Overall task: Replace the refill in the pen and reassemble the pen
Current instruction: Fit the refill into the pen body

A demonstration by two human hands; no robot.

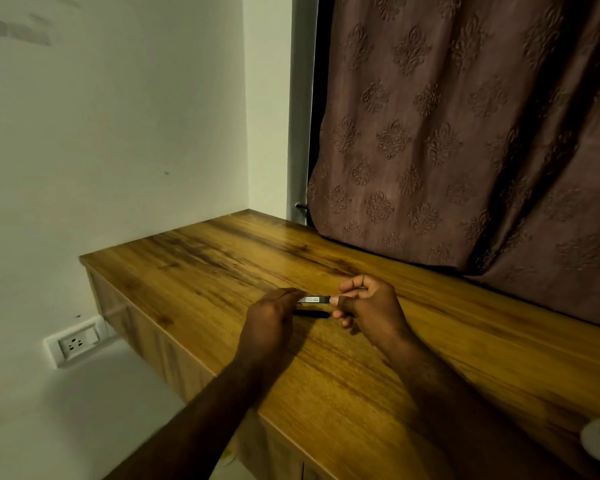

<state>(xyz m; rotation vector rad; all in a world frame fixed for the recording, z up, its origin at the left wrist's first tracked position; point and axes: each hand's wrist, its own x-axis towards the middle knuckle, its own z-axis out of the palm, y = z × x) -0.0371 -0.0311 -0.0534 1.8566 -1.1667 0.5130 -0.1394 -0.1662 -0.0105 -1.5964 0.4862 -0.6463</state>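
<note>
Pen [313, 300] held at both ends between left hand [272, 315] and right hand [369, 303] above the desk [326, 375]; whether the refill is swapped cannot be told.

The slim pen [314, 300], bearing a white label, lies level just above a dark, thin piece [311, 313] on the wood.
</note>
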